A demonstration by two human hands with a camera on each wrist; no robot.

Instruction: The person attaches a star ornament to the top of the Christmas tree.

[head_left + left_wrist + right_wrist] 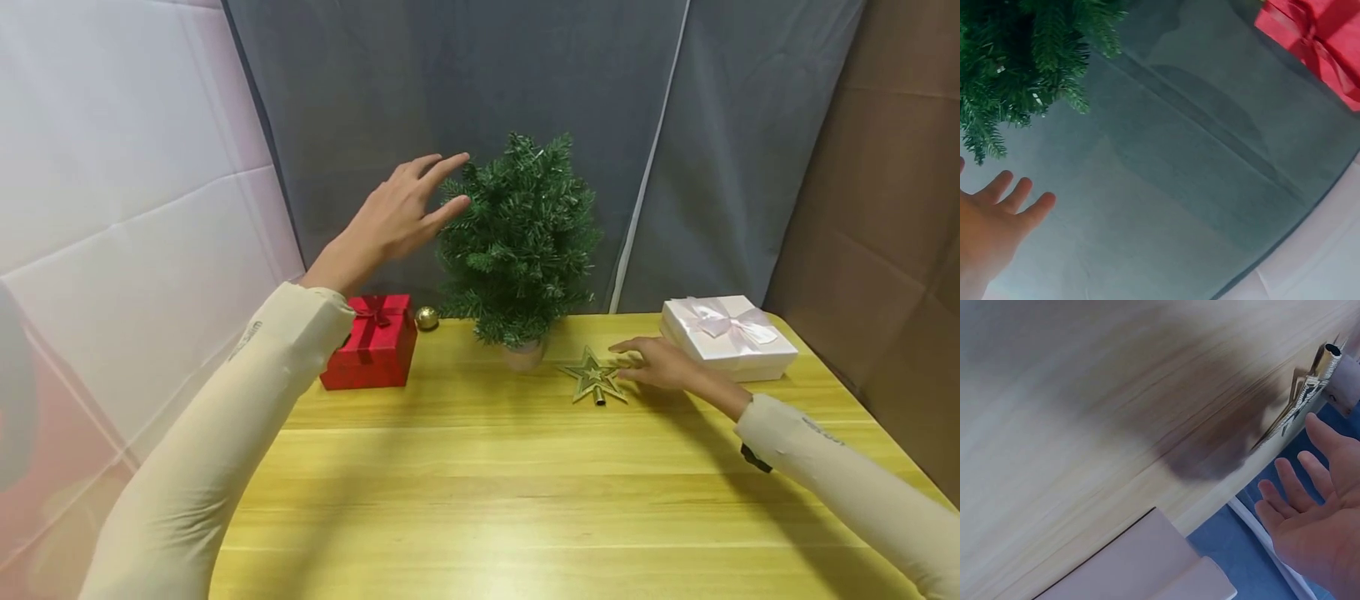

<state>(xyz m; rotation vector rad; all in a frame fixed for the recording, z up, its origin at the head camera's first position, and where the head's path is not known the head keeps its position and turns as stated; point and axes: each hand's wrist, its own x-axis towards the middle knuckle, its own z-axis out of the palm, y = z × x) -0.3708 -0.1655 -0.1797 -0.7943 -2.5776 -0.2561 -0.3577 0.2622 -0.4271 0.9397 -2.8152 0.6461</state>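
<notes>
A small green artificial Christmas tree (521,237) stands upright in a pale pot (524,357) near the table's back edge. Raised at the tree's upper left side, my left hand (401,204) has its fingers extended and holds nothing; in the left wrist view, the fingers (1036,212) lie below the branches (1035,56). A gold star tree topper (592,377) lies flat on the table, right of the pot. My right hand (656,365) hovers at the star's right side, fingers loosely spread. In the right wrist view, its thumb is close to the star (1300,397); contact is unclear.
Left of the tree sit a red gift box (371,358) with a bow and a gold ball ornament (427,317). A white gift box (738,354) with a satin bow stands behind my right wrist. Grey curtain (375,75) hangs behind the wooden table (480,492).
</notes>
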